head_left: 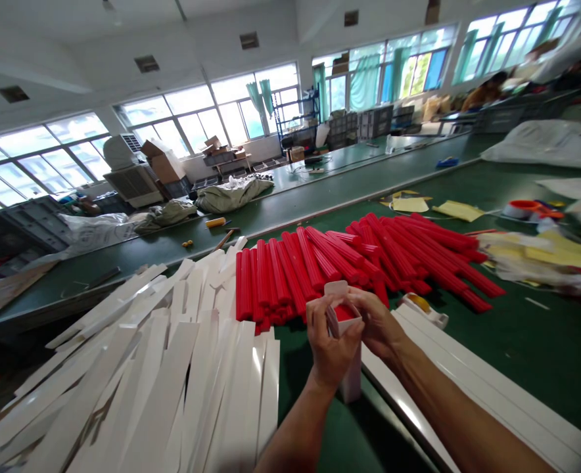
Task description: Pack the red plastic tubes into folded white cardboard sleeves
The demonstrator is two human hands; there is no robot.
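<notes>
A narrow white carton [352,380] stands upright on the green table, its top end open with a flap [336,288] raised. Something red shows inside its mouth. Around the carton's left side near the top curl the fingers of my left hand [328,343]. From the right, my right hand [376,323] grips the same rim, with its fingers at the top edge. Just beyond both hands lies a heap of red ribbed rods [290,269]. Many flat white cartons [172,368] are spread in a pile to the left.
Long white cartons [488,374] lie at the right, beside a tape dispenser [426,310]. Yellow paper pieces [458,210] and plastic bags [551,144] are farther right. A yellow-handled tool [216,223] rests near the table's divider. Another person [485,92] is in the far right background.
</notes>
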